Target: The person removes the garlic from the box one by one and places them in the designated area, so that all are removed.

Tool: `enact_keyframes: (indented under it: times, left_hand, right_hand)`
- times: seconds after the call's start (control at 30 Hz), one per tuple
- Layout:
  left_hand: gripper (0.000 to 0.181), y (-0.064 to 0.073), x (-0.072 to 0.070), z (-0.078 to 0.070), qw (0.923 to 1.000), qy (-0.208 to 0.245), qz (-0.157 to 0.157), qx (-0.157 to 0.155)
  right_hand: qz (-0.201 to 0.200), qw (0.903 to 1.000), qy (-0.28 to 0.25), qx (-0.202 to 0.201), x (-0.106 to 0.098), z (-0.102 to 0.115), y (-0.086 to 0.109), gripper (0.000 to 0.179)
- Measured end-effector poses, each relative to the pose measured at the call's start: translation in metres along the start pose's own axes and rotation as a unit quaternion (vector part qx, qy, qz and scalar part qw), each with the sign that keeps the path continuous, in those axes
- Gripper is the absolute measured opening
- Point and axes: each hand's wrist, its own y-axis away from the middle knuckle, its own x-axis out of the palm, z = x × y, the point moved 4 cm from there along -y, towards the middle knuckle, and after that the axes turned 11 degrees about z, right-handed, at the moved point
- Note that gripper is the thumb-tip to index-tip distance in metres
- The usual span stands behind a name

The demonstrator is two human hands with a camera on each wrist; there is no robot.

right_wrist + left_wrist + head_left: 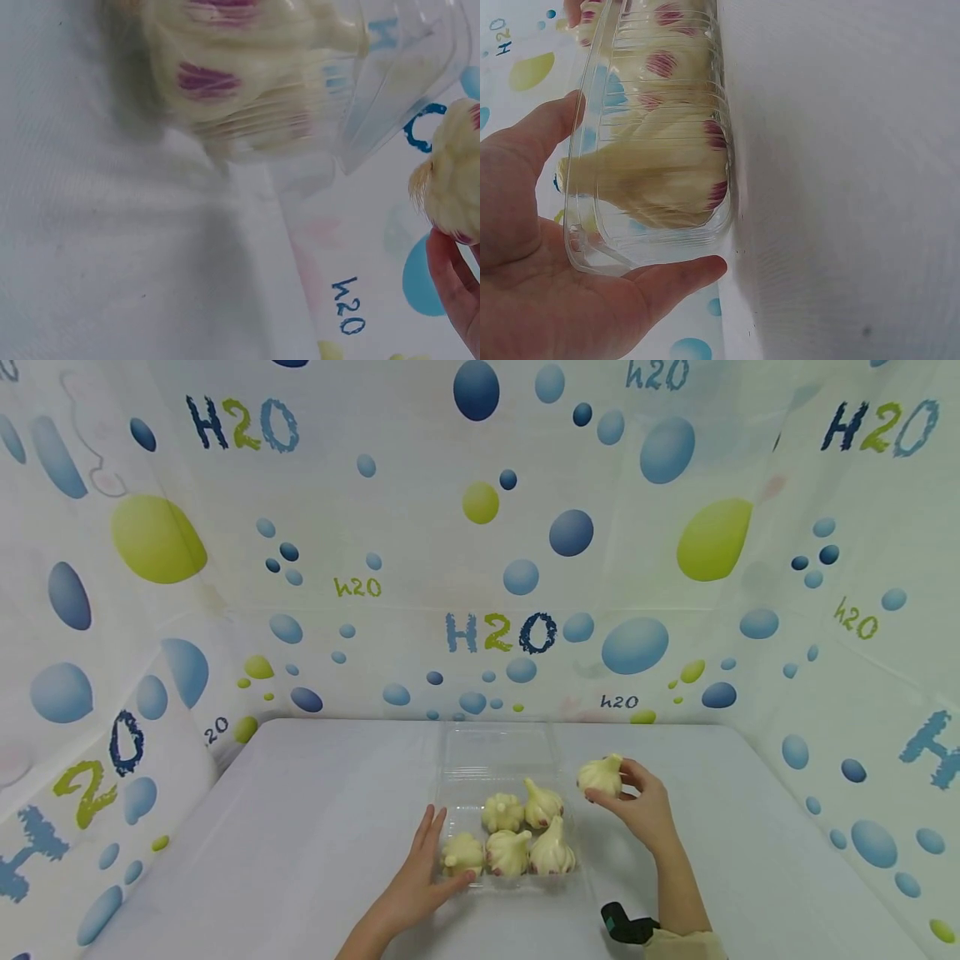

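My left hand rests against the left end of a clear plastic clamshell container, fingers fairly straight along its side and thumb at the front corner. Several garlic bulbs sit inside; one bulb lies nearest that hand, and another fills the front right corner. To the right of the container, my right hand pinches a garlic bulb between thumb and fingers, above the table. The right wrist view shows the held bulb's root tuft and purple streaks at its edge. Through the container wall, the left wrist view shows a bulb on its side.
The container's lid stands open toward the back of the white table. A black device is strapped at the right wrist beside a beige sleeve. A curtain printed with drops and H2O lettering surrounds the table.
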Motion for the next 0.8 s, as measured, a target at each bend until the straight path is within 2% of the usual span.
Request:
enact_keyframes:
  times: [0.33, 0.8]
  left_hand:
    - [0.095, 0.000, 0.000, 0.000, 1.0000, 0.003, 0.004, -0.001]
    - [0.095, 0.000, 0.000, -0.002, 1.0000, 0.003, 0.005, -0.002]
  right_hand:
    - [-0.020, 0.9998, 0.004, 0.000, -0.003, -0.019, -0.004, 0.059]
    - [-0.026, 0.9977, 0.010, 0.062, 0.001, -0.045, -0.010, 0.067]
